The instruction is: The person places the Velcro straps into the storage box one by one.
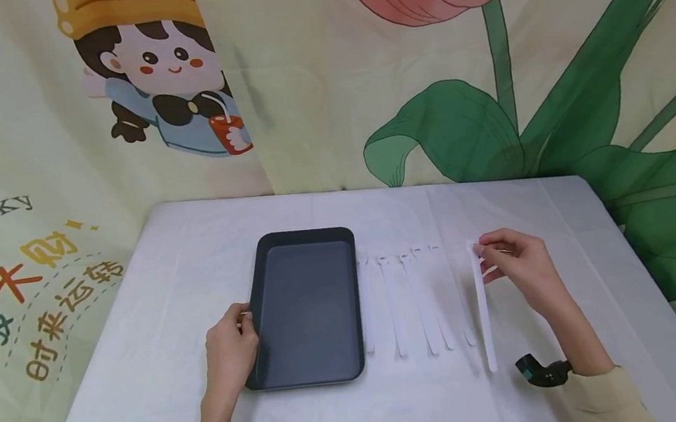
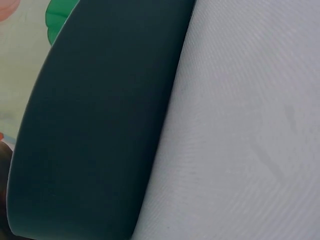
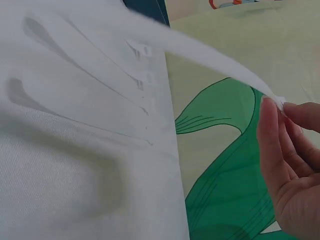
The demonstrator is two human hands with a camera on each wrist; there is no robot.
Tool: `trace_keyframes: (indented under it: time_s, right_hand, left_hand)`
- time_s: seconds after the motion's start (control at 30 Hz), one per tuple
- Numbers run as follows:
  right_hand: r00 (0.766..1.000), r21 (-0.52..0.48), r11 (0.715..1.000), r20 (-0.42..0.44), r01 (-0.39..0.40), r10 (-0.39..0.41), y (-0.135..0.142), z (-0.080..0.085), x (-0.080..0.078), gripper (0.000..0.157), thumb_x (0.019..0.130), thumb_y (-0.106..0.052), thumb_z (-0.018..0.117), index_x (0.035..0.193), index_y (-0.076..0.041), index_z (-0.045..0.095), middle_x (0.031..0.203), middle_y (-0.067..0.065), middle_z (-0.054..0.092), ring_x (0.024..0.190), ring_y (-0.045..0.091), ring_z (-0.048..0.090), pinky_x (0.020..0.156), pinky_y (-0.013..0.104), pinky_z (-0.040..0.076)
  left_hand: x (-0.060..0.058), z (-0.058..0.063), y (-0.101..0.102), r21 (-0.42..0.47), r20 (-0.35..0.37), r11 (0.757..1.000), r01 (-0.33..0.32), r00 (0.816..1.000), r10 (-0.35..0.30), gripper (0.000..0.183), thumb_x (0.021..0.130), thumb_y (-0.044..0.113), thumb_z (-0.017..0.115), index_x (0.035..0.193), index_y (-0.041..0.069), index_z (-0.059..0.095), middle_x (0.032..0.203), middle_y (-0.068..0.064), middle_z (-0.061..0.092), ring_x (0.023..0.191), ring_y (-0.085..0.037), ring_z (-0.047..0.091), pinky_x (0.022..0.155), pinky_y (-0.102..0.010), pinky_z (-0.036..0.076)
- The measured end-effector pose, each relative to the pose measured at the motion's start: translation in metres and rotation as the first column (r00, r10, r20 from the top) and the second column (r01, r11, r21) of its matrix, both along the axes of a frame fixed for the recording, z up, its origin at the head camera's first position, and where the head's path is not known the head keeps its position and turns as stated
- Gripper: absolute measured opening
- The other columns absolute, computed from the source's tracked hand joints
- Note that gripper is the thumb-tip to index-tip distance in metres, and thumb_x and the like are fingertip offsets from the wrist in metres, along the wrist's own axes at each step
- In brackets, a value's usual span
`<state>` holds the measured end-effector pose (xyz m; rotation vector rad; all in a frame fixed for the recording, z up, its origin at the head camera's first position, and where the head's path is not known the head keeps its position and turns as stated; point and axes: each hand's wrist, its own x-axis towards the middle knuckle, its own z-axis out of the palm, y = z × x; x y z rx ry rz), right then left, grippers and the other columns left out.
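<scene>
A dark rectangular baking tray [image 1: 308, 313] lies on the white cloth, its inside bare. At its left rim is my left hand [image 1: 231, 347], gripping the edge with curled fingers. The tray's dark side wall [image 2: 95, 120] fills much of the left wrist view, where that hand is mostly hidden. My right hand [image 1: 519, 270] pinches the top end of a white cable tie [image 1: 485, 319] between thumb and fingers. That cable tie [image 3: 210, 57] hangs down in the head view and arcs across the right wrist view, over the cloth.
Several more white cable ties [image 1: 393, 310] lie side by side right of the tray, small heads toward the far edge. The white cloth [image 1: 426, 411] covers the table. A printed curtain [image 1: 298, 89] hangs behind it. Black wrist cameras [image 1: 544, 370] sit on both wrists.
</scene>
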<state>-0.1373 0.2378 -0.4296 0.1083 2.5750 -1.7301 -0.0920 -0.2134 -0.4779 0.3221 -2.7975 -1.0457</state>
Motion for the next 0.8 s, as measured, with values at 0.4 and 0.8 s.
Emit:
trace_keyframes:
  time_s: [0.4,0.8]
  right_hand:
    - [0.997,-0.096,0.993,-0.036,-0.075,0.072,-0.018,0.019,0.01,0.033,0.098,-0.025,0.072,0.117,0.001,0.065,0.093,-0.003,0.074,0.078,0.019,0.072,0.072,0.036,0.062]
    - [0.988,-0.152,0.977,-0.058,-0.148,0.141,-0.042,0.032,0.012,0.029,0.098,-0.019,0.072,0.116,0.002,0.066,0.098,0.005,0.073,0.081,0.025,0.073,0.072,0.037,0.063]
  left_hand:
    - [-0.001,-0.001,-0.001,0.003,-0.002,1.0,-0.009,1.0,0.009,0.029,0.102,0.004,0.05,0.124,-0.009,0.065,0.103,-0.027,0.074,0.089,-0.038,0.073,0.073,-0.05,0.056]
    - [0.0,-0.002,-0.001,0.008,0.004,1.0,-0.015,1.0,0.015,0.029,0.102,0.005,0.051,0.124,-0.007,0.066,0.103,-0.026,0.074,0.089,-0.037,0.072,0.073,-0.049,0.055]
